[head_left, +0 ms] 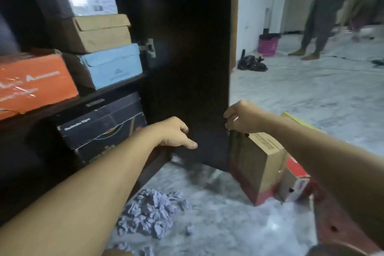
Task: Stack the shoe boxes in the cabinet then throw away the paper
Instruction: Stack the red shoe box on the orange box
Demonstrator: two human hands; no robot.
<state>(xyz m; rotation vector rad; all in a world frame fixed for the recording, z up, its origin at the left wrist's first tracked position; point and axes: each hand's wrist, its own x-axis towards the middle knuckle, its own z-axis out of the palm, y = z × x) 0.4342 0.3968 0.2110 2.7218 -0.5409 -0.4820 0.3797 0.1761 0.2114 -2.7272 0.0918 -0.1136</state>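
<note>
My left hand [178, 134] and my right hand [241, 119] each grip one end of a dark, box-like thing [207, 149], apparently a black shoe box. It is held low in front of the open dark cabinet door [187, 48] and its outline merges with the door. Inside the cabinet [87, 101], blue-grey, brown and light blue boxes [112, 66] are stacked beside an orange box [35, 81]. Black boxes [104, 124] fill the shelf below. Crumpled grey paper [153, 210] lies on the floor beneath my left arm.
A brown cardboard box with a red base [257, 166] leans on the floor under my right hand, with a red-and-white box [295, 181] behind it. A person [320, 16] stands at the back right near a pink basket [268, 44] and black bags [251, 64].
</note>
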